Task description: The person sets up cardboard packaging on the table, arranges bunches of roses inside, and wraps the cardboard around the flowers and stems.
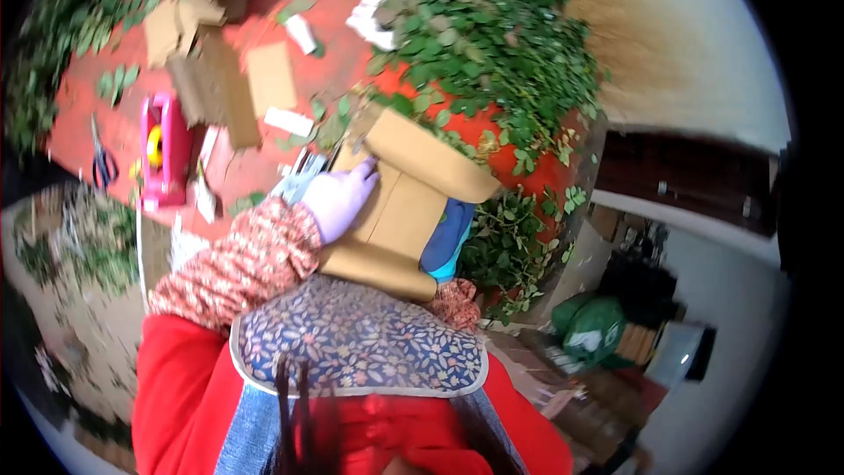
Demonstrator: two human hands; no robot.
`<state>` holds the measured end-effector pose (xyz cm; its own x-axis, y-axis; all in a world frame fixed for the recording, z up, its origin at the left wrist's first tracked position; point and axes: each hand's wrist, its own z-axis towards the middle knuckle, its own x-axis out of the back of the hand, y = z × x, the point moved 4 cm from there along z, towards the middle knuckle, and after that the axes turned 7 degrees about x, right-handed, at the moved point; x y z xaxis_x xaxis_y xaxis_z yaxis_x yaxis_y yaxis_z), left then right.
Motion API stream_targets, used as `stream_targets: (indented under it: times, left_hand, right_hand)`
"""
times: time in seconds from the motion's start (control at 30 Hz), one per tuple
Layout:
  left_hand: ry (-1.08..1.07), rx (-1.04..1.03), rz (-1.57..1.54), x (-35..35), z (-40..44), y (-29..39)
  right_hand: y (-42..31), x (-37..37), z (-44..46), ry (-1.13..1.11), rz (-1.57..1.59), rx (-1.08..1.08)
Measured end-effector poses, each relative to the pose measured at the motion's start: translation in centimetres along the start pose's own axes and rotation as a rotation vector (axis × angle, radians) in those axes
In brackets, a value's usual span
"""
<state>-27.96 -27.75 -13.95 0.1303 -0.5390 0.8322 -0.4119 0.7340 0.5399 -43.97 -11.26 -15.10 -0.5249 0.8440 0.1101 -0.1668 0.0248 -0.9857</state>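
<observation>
My left hand (341, 200), in a lavender glove, lies on the brown cardboard box (400, 211) in front of my chest. Its fingers are stretched across the inner panel. At the box's right side is my right hand (450, 233), in a dark blue and light blue glove; its fingers are hidden. The box has one flap folded up on the far side and another toward my apron. Just left of the box, a grey-blue object (301, 174) is partly covered by my left hand and cannot be made out.
On the red table (79, 114) lie scissors (103, 158), a pink tape dispenser (163, 154) with yellow tape and torn cardboard pieces (211, 79). A big heap of leafy stems (488, 44) stands at the far right, and more foliage (75, 9) at far left. A green bag (591, 330) sits beyond the table.
</observation>
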Motion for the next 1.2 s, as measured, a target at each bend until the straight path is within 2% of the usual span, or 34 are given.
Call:
stream_targets:
  times: [0.07, 0.13, 0.2, 0.27, 0.33, 0.4, 0.47, 0.53, 0.6, 0.67, 0.73, 0.83, 0.87, 0.93, 1.0, 1.07, 1.2]
  left_hand:
    - [-0.108, 0.003, -0.018, 1.5, -0.1, 0.5]
    - [-0.153, 0.003, -0.015, 1.4, 0.1, 0.5]
    - [-0.22, 0.038, 0.021, 2.1, 0.4, 0.9]
    - [-0.252, 0.055, 0.055, 2.0, 0.4, 1.0]
    - [-0.236, 0.05, 0.025, 2.0, 0.2, 1.1]
    - [-0.248, 0.057, 0.029, 2.0, 0.1, 1.1]
    - [-0.254, 0.06, 0.044, 1.9, 0.0, 1.1]
    - [-0.246, 0.051, 0.04, 2.2, -0.4, 1.4]
    - [-0.252, 0.073, 0.037, 2.1, -0.5, 1.5]
    - [-0.272, 0.083, 0.035, 2.5, -0.6, 1.8]
    - [-0.281, 0.1, 0.019, 2.6, -0.6, 2.0]
    - [-0.27, 0.082, 0.026, 2.1, -0.6, 1.5]
    - [-0.286, 0.084, 0.025, 2.2, -0.5, 1.7]
    - [-0.292, 0.052, 0.008, 3.1, -0.5, 2.4]
    - [-0.207, 0.041, 0.044, 2.8, -0.4, 2.2]
    - [-0.132, 0.007, -0.026, 2.7, -0.2, 2.2]
    - [-0.101, 0.02, 0.043, 2.3, -0.6, 1.9]
  right_hand:
    - [-0.9, 0.1, 0.6, 0.005, -0.034, 0.035]
    - [-2.3, 0.7, 0.8, -0.04, -0.219, 0.188]
    - [-2.1, 2.1, 1.2, -0.009, 0.044, -0.099]
    - [-3.4, 3.2, 1.3, 0.227, 0.19, -0.053]
    - [-5.2, 4.8, 2.5, 0.259, 0.17, -0.005]
    - [-8.2, 5.4, 4.5, 0.168, 0.062, 0.071]
    - [-9.2, 4.9, 7.7, 0.137, 0.052, 0.058]
    - [-8.8, 2.6, 11.5, -0.165, -0.011, 0.066]
    - [-7.6, -0.7, 16.2, -0.34, -0.216, 0.252]
    - [-5.3, -3.8, 21.7, -0.455, -0.444, 0.552]
    - [-2.5, -7.3, 26.4, -0.471, -0.738, 0.735]
    - [2.2, -12.0, 31.8, -0.484, -1.129, 0.757]
    - [3.1, -12.8, 32.7, -0.471, -1.12, 0.743]
    - [5.3, -13.8, 33.5, -0.683, -1.283, 0.508]
    - [7.8, -14.3, 34.0, -0.657, -1.307, 0.559]
    - [6.3, -13.8, 32.6, -0.79, -1.434, 0.474]
    - [3.3, -10.0, 27.4, -0.919, -1.275, 0.64]
